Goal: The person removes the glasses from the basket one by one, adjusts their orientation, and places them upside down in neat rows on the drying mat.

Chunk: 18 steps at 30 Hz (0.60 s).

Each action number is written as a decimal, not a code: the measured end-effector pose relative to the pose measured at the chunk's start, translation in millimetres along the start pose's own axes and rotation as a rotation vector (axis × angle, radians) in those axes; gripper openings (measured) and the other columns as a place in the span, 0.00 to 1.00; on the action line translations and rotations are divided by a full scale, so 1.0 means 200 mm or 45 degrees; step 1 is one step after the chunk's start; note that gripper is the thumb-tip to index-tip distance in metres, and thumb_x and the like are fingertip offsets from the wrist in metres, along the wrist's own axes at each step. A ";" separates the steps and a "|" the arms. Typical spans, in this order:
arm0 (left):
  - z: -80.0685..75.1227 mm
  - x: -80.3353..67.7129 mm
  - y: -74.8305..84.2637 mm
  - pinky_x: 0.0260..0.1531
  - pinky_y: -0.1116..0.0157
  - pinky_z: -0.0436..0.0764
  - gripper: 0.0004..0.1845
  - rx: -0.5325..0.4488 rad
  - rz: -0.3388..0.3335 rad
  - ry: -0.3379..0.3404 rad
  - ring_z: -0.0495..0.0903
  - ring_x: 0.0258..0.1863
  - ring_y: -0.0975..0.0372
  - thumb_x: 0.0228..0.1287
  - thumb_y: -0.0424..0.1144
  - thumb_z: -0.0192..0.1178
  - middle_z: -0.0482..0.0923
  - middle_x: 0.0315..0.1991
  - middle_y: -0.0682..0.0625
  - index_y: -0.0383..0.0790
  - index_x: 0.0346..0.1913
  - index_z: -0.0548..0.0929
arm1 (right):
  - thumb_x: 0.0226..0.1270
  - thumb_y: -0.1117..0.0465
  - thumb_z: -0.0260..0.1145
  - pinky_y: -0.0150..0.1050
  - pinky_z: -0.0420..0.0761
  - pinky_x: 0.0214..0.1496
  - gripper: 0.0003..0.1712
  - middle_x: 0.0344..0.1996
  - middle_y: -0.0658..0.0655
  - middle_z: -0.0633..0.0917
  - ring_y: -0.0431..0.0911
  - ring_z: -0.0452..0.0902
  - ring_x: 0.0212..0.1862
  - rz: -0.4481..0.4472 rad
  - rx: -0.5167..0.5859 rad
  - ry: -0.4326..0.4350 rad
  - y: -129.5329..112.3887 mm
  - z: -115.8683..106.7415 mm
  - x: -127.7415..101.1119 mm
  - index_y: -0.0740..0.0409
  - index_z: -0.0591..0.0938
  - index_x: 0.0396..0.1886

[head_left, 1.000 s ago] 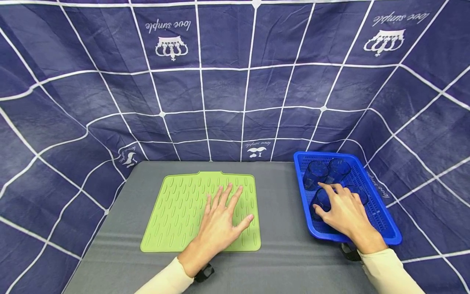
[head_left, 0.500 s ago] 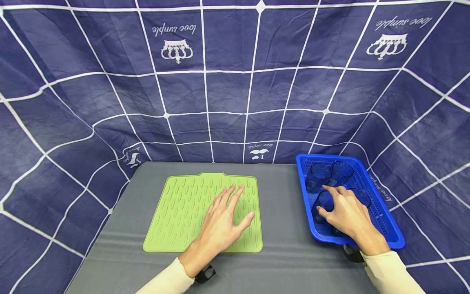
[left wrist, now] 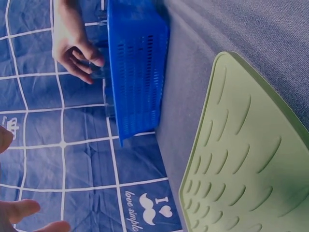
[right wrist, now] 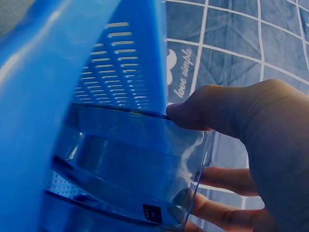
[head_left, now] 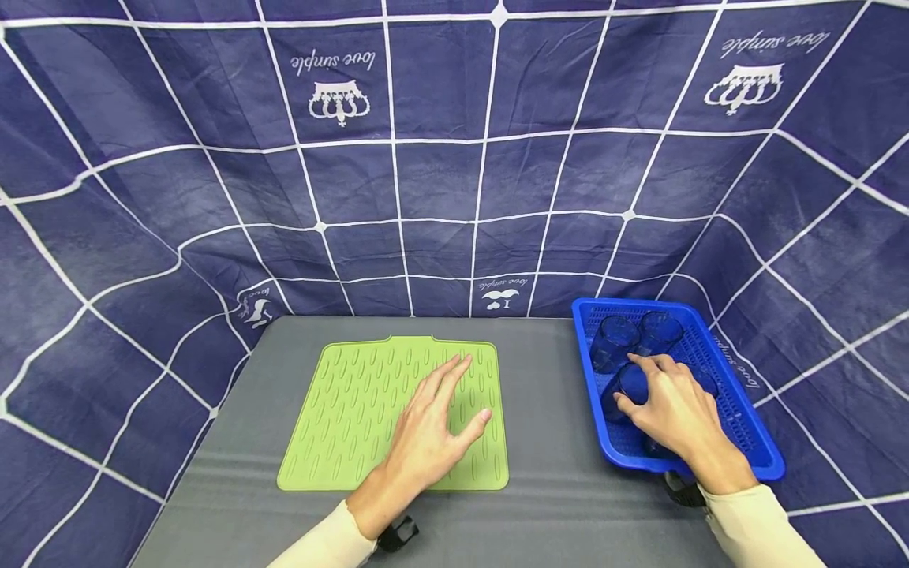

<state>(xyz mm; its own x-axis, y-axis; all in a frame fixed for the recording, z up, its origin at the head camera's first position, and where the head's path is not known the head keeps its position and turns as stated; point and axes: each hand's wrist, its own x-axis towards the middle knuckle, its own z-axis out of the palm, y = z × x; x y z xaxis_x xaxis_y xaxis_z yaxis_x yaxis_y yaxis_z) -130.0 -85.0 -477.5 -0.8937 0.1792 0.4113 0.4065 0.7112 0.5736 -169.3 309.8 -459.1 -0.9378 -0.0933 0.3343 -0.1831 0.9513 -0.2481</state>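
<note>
My right hand (head_left: 675,410) reaches into the blue plastic basket (head_left: 746,442) and grips a clear drinking glass (head_left: 616,404) near its rim. In the right wrist view the thumb lies on one side of this glass (right wrist: 130,150) and the fingers on the other; a small dark label shows on its wall. My left hand (head_left: 426,438) is held over the light green ridged mat (head_left: 348,410), fingers extended and thumb apart, holding nothing. Only some of its fingertips (left wrist: 24,210) show in the left wrist view.
Further glasses stand in the basket, two at its back, a left one (head_left: 614,341) and a right one (head_left: 660,331). The grey tabletop (head_left: 543,410) lies between mat and basket. A dark blue checked cloth (head_left: 440,181) hangs behind and along both sides.
My right hand has closed in on the glass, and its rim sits slightly higher in the head view. The left hand's fingers have drawn closer together over the mat. The head view has shifted a little.
</note>
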 end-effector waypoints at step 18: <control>0.04 0.03 0.01 0.67 0.42 0.92 0.48 -0.052 0.128 0.115 0.82 0.81 0.51 0.70 0.59 0.80 0.77 0.85 0.56 0.63 0.90 0.72 | 0.60 0.48 0.89 0.82 0.83 0.47 0.45 0.66 0.68 0.88 0.74 0.83 0.64 0.041 0.043 0.151 -0.08 -0.18 0.01 0.57 0.86 0.75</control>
<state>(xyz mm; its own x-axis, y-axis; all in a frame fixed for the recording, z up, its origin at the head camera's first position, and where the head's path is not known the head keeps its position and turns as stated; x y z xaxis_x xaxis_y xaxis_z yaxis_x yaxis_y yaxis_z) -136.3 -77.6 -479.2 -0.8282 0.1847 0.5291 0.5020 0.6644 0.5537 -158.6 305.1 -421.8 -0.9024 -0.0254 0.4302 -0.1650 0.9425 -0.2905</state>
